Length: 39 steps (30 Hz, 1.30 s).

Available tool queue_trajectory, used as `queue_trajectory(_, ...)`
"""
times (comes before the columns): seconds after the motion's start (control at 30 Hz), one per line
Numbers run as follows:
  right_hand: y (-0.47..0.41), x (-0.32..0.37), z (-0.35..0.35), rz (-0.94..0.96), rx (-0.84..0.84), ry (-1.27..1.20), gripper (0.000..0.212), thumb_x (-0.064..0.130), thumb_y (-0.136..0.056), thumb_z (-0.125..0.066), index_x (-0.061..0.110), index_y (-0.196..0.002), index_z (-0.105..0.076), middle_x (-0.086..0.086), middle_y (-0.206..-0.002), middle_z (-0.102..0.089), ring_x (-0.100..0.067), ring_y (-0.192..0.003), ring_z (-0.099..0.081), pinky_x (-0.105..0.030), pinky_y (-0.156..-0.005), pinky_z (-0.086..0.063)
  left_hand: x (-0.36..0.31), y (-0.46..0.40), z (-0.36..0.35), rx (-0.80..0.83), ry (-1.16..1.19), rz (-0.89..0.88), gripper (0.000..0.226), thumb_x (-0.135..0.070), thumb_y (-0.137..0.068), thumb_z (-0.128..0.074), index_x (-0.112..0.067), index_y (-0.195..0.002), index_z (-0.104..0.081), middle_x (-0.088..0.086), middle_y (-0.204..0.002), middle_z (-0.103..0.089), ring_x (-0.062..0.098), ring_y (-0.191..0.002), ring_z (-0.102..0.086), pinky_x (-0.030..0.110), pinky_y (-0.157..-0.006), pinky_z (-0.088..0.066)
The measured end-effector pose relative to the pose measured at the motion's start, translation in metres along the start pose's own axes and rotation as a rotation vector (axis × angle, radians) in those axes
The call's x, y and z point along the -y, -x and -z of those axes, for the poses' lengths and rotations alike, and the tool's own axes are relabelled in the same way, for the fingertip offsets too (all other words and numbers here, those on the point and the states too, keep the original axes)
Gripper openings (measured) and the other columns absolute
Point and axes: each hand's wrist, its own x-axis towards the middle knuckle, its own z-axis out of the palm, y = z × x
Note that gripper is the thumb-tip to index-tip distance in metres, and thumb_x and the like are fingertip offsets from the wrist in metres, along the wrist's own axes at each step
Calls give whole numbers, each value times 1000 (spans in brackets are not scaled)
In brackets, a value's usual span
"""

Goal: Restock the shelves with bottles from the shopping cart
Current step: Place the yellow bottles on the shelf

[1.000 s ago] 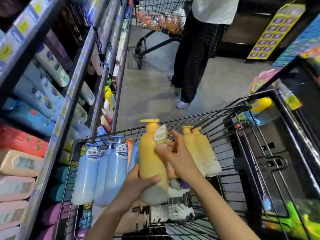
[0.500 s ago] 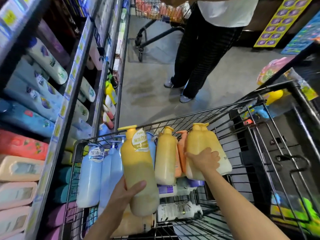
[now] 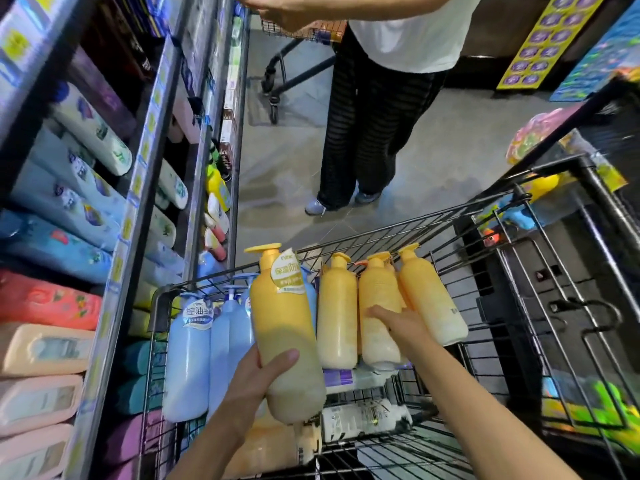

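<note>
Shelves of bottles line the left. In the cart, blue bottles stand at the left wall. The left hand curls round the base of a yellow pump bottle, raised above the cart. The right hand wraps its fingers round a second yellow bottle, standing between 2 others.

4 yellow pump bottles (fading cream lower), blue bottles, black wire cart, striped blk trousers.
</note>
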Motion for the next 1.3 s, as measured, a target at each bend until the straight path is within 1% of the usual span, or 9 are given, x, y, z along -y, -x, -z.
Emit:
queue_trajectory(0.37,108,-2,61,346,525,-193,82,46,-52,-85,17,-123,-56,-8,-105,-73,-25,-95,-71,-32,-66,-58,-13,61,-37,-94,63,-222,82,-52,-50,-86,-18,-120,-60,7,-107,-73,22,-96,-71,25,-66,-56)
queue_trajectory(0.5,134,2,84,545,586,-82,88,61,-38,-89,29,-115,-61,-4,-109,-72,-21,-95,-71,-35,-70,-58,-2,108,-78,-293,106,-344,87,-52,-36,-86,-17,-111,-62,6,-99,-75,19,-88,-72,26,-65,-55)
queue_trajectory(0.63,154,-9,109,712,704,87,71,65,-46,-82,43,-111,-64,0,-120,-68,-22,-108,-65,-52,-92,-51,37,163,-113,-496,215,-437,63,-41,-52,-78,-12,-107,-65,9,-97,-75,21,-85,-70,35,-75,-56)
queue_trajectory(0.77,186,-33,111,857,834,193,60,50,-51,-75,30,-106,-63,28,-90,-69,8,-81,-65,-13,-67,-53,90,225,-135,-678,380,-502,68,-42,-43,-77,-9,-101,-65,8,-84,-75,20,-70,-70,29,-60,-55)
queue_trajectory(0.83,205,-50,103,877,926,240,62,49,-46,-72,21,-101,-60,26,-81,-70,9,-72,-65,-8,-59,-49,122,263,-141,-782,441,-486,75,-41,-41,-78,-5,-106,-64,9,-84,-75,21,-69,-71,29,-56,-55)
queue_trajectory(0.97,247,-90,78,798,1151,351,79,41,-41,-78,13,-113,-60,-8,-98,-74,-22,-86,-70,-41,-77,-57,181,338,-148,-1022,496,-465,94,-51,-28,-83,-14,-111,-60,7,-92,-75,25,-83,-71,37,-72,-55)
queue_trajectory(1.07,283,-120,55,786,1294,429,80,37,-43,-80,10,-114,-59,-9,-93,-74,-19,-80,-70,-29,-64,-55,224,392,-157,-1188,533,-476,83,-53,-34,-77,-15,-107,-62,3,-90,-75,19,-81,-71,33,-69,-55)
queue_trajectory(1.17,325,-158,32,768,1411,503,75,31,-44,-82,12,-113,-59,-9,-93,-75,-24,-81,-72,-37,-66,-57,267,446,-165,-1332,595,-486,85,-54,-38,-78,-14,-112,-62,6,-98,-74,25,-91,-70,44,-84,-55)
queue_trajectory(1.3,389,-219,8,706,1574,595,82,35,-41,-86,16,-117,-60,-11,-99,-74,-27,-86,-72,-35,-63,-57,323,519,-176,-1493,681,-491,82,-55,-36,-78,-20,-108,-63,-1,-94,-75,19,-88,-71,39,-79,-55)
